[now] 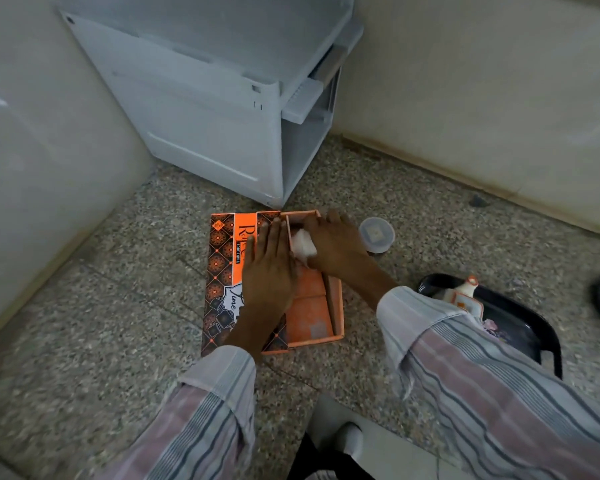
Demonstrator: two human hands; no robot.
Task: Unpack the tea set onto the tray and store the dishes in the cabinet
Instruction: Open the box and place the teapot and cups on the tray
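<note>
From the head view, an orange patterned tea set box (pixel 274 282) lies open on the speckled floor (pixel 101 306), just in front of a grey plastic cabinet (pixel 205 98) that stands in the corner between two pale walls. The box lid (pixel 222 271), printed with dark tiles and lettering, lies over the box's left part. The left hand (pixel 269 268) rests flat on that lid with its fingers straight and close together. The right hand (pixel 333 244) reaches into the far end of the open compartment, its fingers curled around a white wrapped piece (pixel 303 245). The orange inner dividers (pixel 309 306) show nearer in the box. A small lidded plastic container (pixel 376 234) stands on the floor just right of the box. Further right, a dark tray (pixel 520 317) lies on the floor, carrying a white and orange ceramic piece (pixel 463 296). Both arms wear striped sleeves (pixel 482 375).
</note>
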